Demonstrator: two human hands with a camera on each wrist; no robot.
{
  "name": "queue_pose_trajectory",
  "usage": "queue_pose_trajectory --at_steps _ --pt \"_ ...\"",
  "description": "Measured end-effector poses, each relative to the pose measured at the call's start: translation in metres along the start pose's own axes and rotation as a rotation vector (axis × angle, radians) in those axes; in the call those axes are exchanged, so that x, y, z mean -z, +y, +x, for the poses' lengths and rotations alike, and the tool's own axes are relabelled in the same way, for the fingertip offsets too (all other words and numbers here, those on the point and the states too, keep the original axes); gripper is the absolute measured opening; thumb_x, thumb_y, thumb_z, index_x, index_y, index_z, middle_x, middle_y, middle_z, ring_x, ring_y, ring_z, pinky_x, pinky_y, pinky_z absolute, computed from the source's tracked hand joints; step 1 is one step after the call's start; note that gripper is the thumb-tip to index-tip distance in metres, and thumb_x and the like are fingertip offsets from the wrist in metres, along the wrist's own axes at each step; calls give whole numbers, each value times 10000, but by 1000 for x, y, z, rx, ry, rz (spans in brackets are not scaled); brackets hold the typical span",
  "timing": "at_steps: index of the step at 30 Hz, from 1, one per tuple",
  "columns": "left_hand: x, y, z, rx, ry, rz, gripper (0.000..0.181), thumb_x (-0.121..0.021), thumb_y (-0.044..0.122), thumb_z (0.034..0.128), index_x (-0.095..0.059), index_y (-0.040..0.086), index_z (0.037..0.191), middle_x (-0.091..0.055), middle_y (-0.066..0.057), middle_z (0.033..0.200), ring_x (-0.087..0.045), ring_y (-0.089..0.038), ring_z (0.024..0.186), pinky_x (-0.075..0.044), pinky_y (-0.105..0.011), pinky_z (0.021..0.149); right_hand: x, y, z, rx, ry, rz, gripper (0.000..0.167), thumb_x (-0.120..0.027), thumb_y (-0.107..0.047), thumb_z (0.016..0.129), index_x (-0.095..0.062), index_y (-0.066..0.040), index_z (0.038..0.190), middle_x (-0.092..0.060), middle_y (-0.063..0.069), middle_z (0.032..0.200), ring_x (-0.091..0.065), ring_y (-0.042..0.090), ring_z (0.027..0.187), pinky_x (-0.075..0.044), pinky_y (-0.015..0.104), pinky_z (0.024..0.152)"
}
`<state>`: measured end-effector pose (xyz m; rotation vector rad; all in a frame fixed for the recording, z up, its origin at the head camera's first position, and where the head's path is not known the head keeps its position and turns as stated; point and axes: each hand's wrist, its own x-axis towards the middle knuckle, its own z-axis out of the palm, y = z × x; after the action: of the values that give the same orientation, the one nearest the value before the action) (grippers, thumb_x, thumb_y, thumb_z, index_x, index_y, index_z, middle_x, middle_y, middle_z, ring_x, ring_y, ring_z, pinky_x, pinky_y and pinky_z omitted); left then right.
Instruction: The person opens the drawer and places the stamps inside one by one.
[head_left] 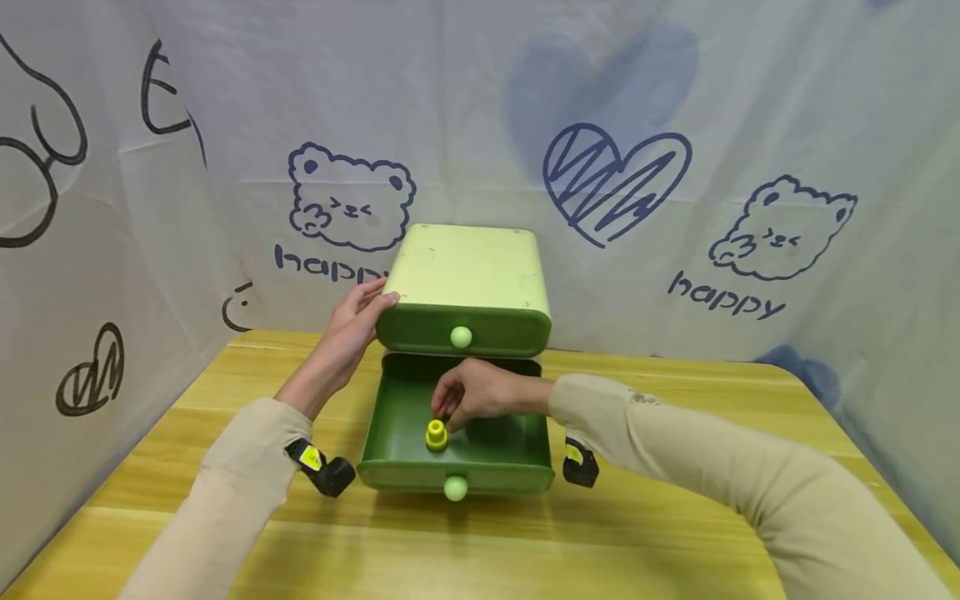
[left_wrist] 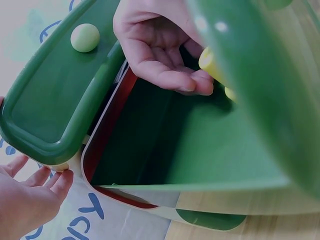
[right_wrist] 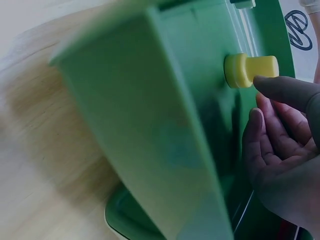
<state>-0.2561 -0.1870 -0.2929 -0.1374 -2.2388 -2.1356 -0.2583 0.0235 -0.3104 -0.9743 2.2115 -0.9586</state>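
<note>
Item: yellow stepped piece (head_left: 437, 437), broad round base with a narrower cylindrical top. Location: centre of the head view, just below the middle, upright on the floor of the lower drawer (head_left: 491, 450), left of that drawer's midline.

Right hand (head_left: 480, 390): inside the lower drawer, just right of the piece. Fingers loosely bent, thumb and fingertips not closed round anything. In the right wrist view the thumb tip overlaps the piece's narrow top; whether it touches cannot be told.

Lower drawer: dark green, extended toward the bottom of the frame; pale green round knob (head_left: 454, 488) at front.

Upper drawer (head_left: 416, 329): dark green front, pushed in, directly above; matching pale round knob (head_left: 461, 337).

Cabinet (head_left: 468, 262): pale yellow-green top, rounded corners, some small marks.

Left hand (head_left: 354, 327): left of centre, well apart from the right, resting against the cabinet's upper left side, thumb at the top edge, fingers extended rather than wrapped round it.

Sleeves (head_left: 720, 454): beige, a pair, entering from lower left and lower right. Wrist cameras (head_left: 330, 475): two, black, yellow labels.

Table (head_left: 525, 550): yellow wood grain, lower half.

Cloth backdrop (head_left: 465, 92): whitish, across the upper frame and both sides; printed hearts, bear faces, the word "happy".
</note>
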Motion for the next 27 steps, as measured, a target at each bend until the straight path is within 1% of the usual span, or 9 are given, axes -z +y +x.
queue_pose_trajectory --at_steps 6,12,16,20,24,27 --pt "-1 1 0 3 1 0 665 -512 277 975 -218 23 1514 -276 -176 1520 -340 -294 1338 -293 -407 1112 6 -1 -9 12 10 7 248 -754 96 757 -688 45 990 -701 67 908 -644 112 824 -540 228 757" --pt "-1 1 -1 0 -1 -6 661 -508 269 979 -212 19 1514 -270 -178 1523 -341 -298 1339 -288 -404 1116 17 -10 -28 49 16 39 242 -722 56 807 -674 65 1044 -691 133 990 -649 133 863 -545 256 772" --pt "-1 1 -1 2 2 -7 663 -508 270 980 -209 16 1514 -265 -171 1529 -339 -290 1342 -283 -390 1119 26 -18 -43 58 49 69 243 -695 13 845 -662 69 1079 -681 170 1038 -651 142 891 -549 276 776" --pt "-2 2 -1 6 0 -4 672 -507 272 980 -196 16 1518 -252 -172 1535 -331 -290 1352 -274 -385 1124 36 -21 -62 65 83 81 235 -684 -20 869 -660 57 1089 -684 165 1043 -649 149 905 -553 317 782" --pt "-2 3 -1 10 -1 -3 680 -508 273 981 -184 20 1522 -241 -177 1540 -315 -297 1365 -271 -391 1126 46 -15 -78 87 122 65 204 -670 -45 889 -664 39 1075 -697 115 998 -650 182 901 -554 399 749" --pt "-2 4 -1 16 2 -2 678 -508 272 982 -184 24 1524 -240 -179 1539 -316 -299 1366 -275 -394 1124 53 -8 -90 84 170 53 206 -666 -69 898 -665 34 1077 -694 128 1001 -643 254 907 -548 401 721"
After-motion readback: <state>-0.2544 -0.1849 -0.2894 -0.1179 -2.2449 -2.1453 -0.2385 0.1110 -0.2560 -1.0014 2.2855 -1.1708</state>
